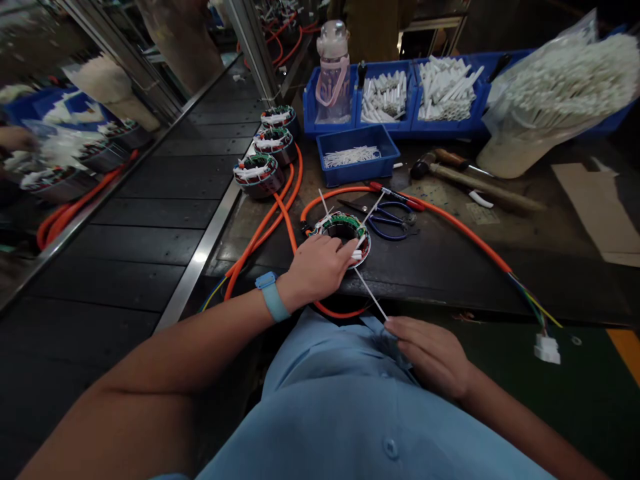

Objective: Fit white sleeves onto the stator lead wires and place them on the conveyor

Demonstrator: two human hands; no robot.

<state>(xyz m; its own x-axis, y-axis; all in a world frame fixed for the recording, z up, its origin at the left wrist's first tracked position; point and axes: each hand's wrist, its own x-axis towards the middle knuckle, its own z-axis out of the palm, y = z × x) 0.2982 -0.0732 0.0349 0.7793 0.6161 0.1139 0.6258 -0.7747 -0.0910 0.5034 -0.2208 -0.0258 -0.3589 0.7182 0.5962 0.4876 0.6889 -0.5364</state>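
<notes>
A ring-shaped motor stator [369, 257] with green and white windings lies on the dark bench in front of me. My left hand [320, 263] grips its near left side, fingers curled over the rim and thumb on the white sleeves. A white cable tie [370, 293] runs from the stator's near edge down to my right hand [433, 350], which pinches its tail end and holds it taut. Two more tie tails stick up from the ring's far side. An orange cable [465, 237] passes behind the stator and bends to the right, ending in a white connector [547, 349].
Blue-handled scissors [393, 223] lie just right of the stator, with a hammer [485, 187] beyond. A small blue bin [360, 160] holds cable ties. Behind stand a bottle [333, 77] and bins of white tubes [447, 87]. Several stators [259, 177] sit beside the slatted conveyor [125, 227].
</notes>
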